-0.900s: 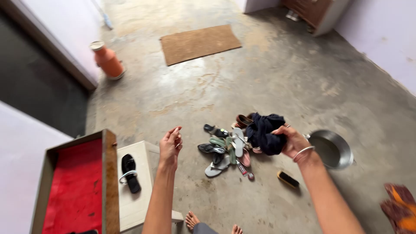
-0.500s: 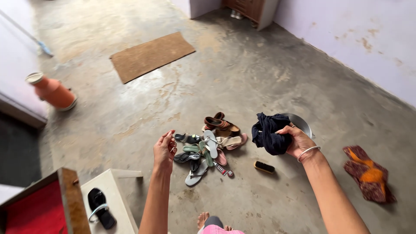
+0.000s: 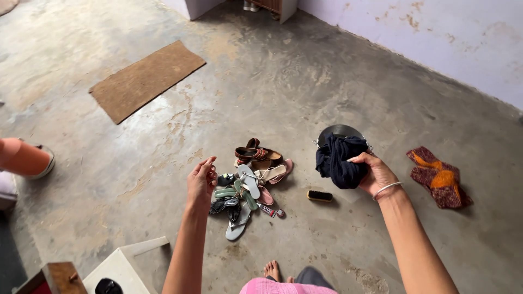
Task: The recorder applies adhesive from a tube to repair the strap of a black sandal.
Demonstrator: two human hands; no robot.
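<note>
we've swung right — our right hand (image 3: 376, 173) still clutches the dark cloth (image 3: 340, 160) over the metal bowl (image 3: 339, 132); left hand (image 3: 201, 179) loosely open, empty, above the sandals (image 3: 248, 188).

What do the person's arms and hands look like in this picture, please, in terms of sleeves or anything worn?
Both forearms are bare, with no sleeves reaching into view and no gloves. The right hand has a thin, light-coloured bangle around the wrist. The left hand shows no bracelet or watch; whether it wears a ring is too small to tell.
</note>
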